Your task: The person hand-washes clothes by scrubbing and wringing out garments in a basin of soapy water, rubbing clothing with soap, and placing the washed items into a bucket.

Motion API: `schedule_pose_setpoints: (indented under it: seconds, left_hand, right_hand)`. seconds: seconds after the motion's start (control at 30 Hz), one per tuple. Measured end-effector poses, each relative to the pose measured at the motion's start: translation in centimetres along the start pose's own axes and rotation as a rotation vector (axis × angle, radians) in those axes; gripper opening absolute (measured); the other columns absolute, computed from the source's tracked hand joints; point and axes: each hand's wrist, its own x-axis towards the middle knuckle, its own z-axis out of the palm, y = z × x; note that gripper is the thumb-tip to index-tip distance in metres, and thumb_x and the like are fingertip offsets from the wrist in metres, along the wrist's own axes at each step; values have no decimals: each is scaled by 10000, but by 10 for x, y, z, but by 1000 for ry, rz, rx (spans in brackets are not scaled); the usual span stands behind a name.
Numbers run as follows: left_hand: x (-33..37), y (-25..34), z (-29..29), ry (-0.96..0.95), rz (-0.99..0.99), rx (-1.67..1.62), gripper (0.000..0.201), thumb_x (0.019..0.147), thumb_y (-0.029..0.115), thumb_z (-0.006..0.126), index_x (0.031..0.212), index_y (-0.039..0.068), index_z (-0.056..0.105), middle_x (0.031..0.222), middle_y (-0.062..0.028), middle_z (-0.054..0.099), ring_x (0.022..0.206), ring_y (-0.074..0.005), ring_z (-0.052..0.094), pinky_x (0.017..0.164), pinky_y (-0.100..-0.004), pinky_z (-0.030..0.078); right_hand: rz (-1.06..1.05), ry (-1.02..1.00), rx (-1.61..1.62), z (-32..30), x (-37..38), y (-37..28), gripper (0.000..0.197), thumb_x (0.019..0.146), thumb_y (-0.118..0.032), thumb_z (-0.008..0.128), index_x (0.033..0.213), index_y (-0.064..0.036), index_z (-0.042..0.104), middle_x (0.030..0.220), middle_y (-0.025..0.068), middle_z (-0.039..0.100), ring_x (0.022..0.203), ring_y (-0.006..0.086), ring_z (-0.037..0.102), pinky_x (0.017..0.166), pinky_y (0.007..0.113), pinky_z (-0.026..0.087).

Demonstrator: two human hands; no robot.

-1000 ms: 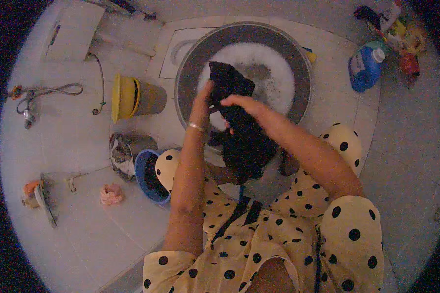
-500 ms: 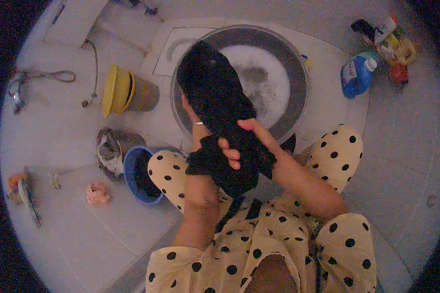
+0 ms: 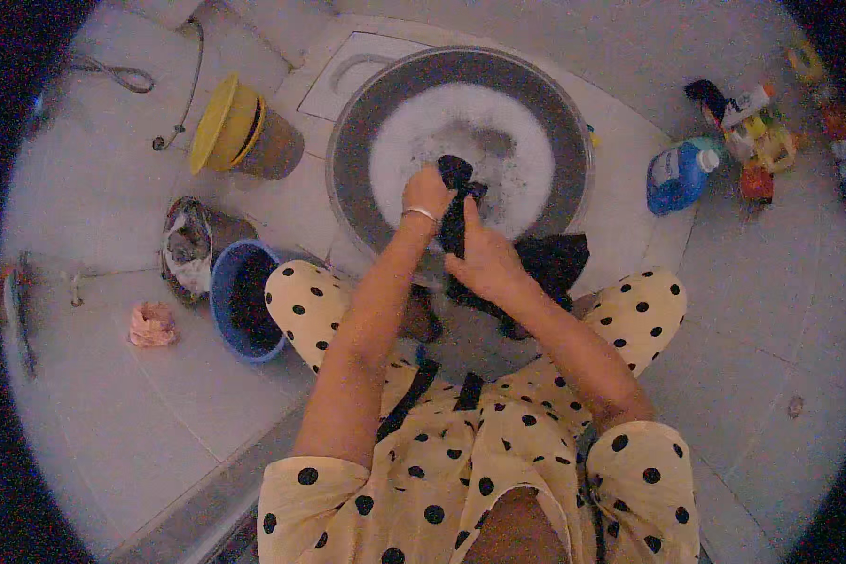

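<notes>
Black cloth [image 3: 453, 228] at a sudsy basin [image 3: 355, 155]
The person's left hand [image 3: 428, 194] and right hand [image 3: 489, 266] both have fingers closed around it.

Seems to be a home bathroom or washing area. Can be understood from the pale tiled floor [image 3: 630, 207] under a large round basin [image 3: 352, 169] with foamy water [image 3: 512, 179], from a hose [image 3: 198, 73] and a yellow tub [image 3: 218, 120] left of this basin, and from a blue bottle [image 3: 679, 180] right of it.
</notes>
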Motion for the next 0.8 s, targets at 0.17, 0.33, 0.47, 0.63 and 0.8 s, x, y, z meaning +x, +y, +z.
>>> schedule_pose_setpoints:
  seconds: [0.17, 0.33, 0.47, 0.63, 0.8]
  left_hand:
    - [14, -21, -12, 4, 302, -544, 705, 701, 273, 792, 1267, -10, 482, 1094, -181, 648, 969, -319, 651, 838, -404, 516]
    - [-33, 14, -98, -458, 293, -1749, 577, 876, 288, 628, 1373, 74, 427, 1313, -177, 537, 1181, -287, 550, 995, -469, 454]
    - [-57, 35, -86, -258, 148, -1957, 694, 866, 491, 585, 1414, 112, 392, 1399, -140, 461, 1302, -300, 433, 1080, -523, 334]
    - [-52, 46, -96, -499, 602, -2331, 703, 820, 480, 651, 1356, 69, 456, 1350, -140, 505, 1268, -303, 468, 1078, -522, 350]
    - [-35, 56, -135, -218, -55, -1684, 434, 743, 195, 728, 1125, 16, 626, 1004, -136, 678, 891, -289, 664, 778, -416, 551]
  right_hand:
    - [-212, -11, 514, -6, 18, 34, 757, 786, -239, 692, 1412, 10, 347, 1001, 145, 649, 786, 265, 639, 737, 364, 531]
    - [192, -346, 1612, -73, -24, 27, 559, 867, -331, 588, 1292, 5, 452, 844, 100, 588, 575, 144, 556, 485, 282, 470]
    - [-74, -662, 2066, -67, -29, 28, 511, 895, -379, 524, 1227, 0, 441, 793, 105, 529, 542, 153, 517, 443, 255, 441]
    - [15, -655, 2194, -40, -41, 22, 527, 901, -391, 510, 1268, -22, 425, 841, 121, 539, 551, 161, 517, 463, 269, 455]
    - [217, -479, 1718, -50, -44, 14, 476, 877, -292, 603, 1287, -95, 464, 856, 120, 623, 585, 201, 590, 504, 311, 497]
